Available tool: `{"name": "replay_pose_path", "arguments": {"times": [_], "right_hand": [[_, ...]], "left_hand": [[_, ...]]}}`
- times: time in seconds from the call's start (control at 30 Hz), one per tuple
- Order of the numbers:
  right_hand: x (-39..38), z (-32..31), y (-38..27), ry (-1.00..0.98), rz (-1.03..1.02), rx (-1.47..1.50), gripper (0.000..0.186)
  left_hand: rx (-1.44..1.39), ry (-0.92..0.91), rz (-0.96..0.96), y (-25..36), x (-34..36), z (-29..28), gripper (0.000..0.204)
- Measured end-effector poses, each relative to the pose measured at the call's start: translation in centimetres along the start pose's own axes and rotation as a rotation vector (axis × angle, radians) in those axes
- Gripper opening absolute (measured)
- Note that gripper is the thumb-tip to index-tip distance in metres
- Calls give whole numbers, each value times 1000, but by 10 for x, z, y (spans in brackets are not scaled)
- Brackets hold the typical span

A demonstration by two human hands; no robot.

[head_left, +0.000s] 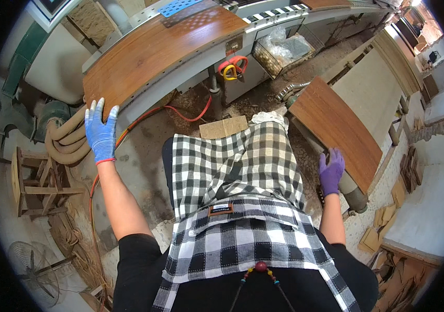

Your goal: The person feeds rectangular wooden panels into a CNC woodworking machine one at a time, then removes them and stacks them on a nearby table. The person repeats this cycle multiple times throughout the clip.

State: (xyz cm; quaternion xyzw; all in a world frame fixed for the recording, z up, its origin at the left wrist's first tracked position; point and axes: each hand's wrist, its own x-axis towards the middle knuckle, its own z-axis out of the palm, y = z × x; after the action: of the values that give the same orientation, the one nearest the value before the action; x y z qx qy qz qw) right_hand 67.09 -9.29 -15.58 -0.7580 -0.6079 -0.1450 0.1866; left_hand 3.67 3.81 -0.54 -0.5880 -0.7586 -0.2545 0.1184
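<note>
Left hand (101,132): While its fingers spread, it rests on one panel (154,49).
Right hand (331,174): fingers parted beside another panel (339,132).
Floor (140,177): dusty, one stool (53,191).

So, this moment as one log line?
left hand: blue-gloved, on left brown panel | right hand: purple-gloved, at edge of right brown panel

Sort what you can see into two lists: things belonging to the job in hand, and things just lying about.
In the job, apparently:
- brown panel under the left hand
- second brown panel, right hand at its edge

Lying about, untouched:
- wire basket
- fan
- wooden stool
</note>
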Motion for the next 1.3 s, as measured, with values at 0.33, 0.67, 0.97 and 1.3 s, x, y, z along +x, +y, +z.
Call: {"name": "replay_pose_path", "arguments": {"times": [0.33,0.67,0.97,1.3], "right_hand": [[-14,48,55,146,1655,1942,55],[-16,59,72,244,1354,1762,56],[-23,67,75,429,1357,2017,66],[-19,67,71,454,1412,1963,67]], "left_hand": [[28,24,22,-2,-1,5,59],[-47,-14,43,-24,-11,-8,52],[-381,-32,-14,-52,-19,-13,49],[-388,-65,-49,-48,-18,-24,50]]}}
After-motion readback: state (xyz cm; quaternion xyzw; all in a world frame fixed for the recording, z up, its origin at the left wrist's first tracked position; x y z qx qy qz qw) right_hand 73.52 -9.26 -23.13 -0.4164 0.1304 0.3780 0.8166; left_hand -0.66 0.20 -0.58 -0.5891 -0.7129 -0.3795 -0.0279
